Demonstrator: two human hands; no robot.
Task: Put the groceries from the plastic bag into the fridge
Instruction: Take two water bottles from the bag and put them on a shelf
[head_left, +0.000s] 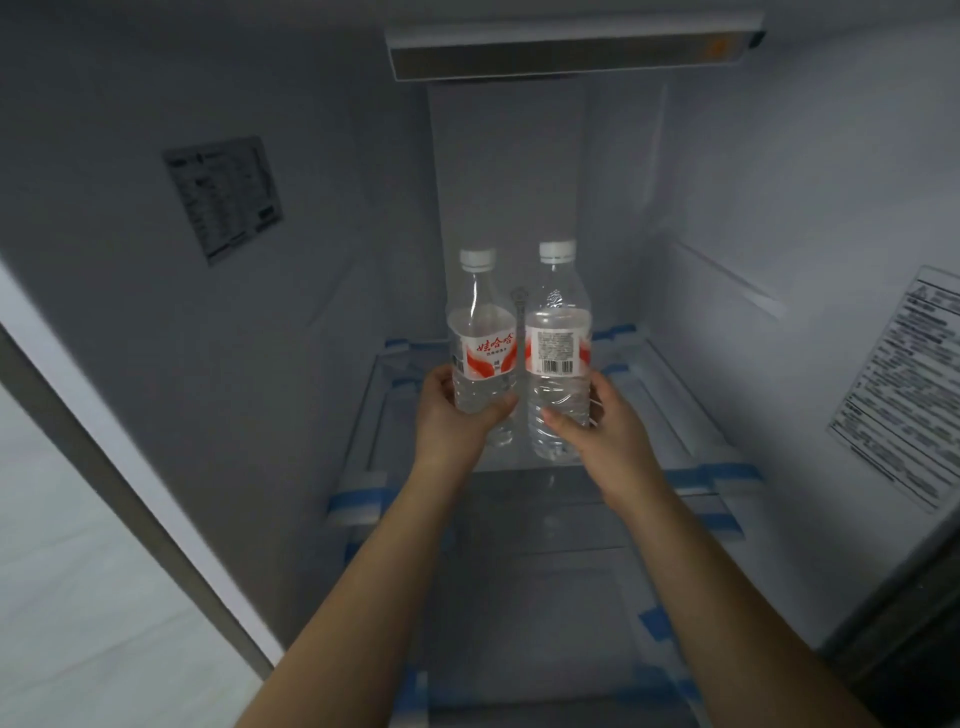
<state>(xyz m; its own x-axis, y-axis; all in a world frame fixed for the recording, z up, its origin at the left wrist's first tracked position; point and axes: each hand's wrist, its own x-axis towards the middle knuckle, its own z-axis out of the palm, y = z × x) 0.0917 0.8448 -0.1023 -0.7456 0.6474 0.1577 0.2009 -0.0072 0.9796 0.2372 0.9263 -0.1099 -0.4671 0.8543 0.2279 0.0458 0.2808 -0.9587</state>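
Fingers (447, 387) round 2 upright bottles (480, 343)

1. The picture is dim, with a cool grey-blue cast.
2. The brightest area is a pale strip at the lower left of the frame.
3. The lower right corner falls into near black.
4. Straight edges bow toward the borders, a wide-angle effect.
5. Fine print on the sticker (223, 199) at upper left is too soft to read.

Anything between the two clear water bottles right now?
No object: the head view shows a narrow bare gap between the left clear plastic bottle and the right one, with the fridge's back wall behind.
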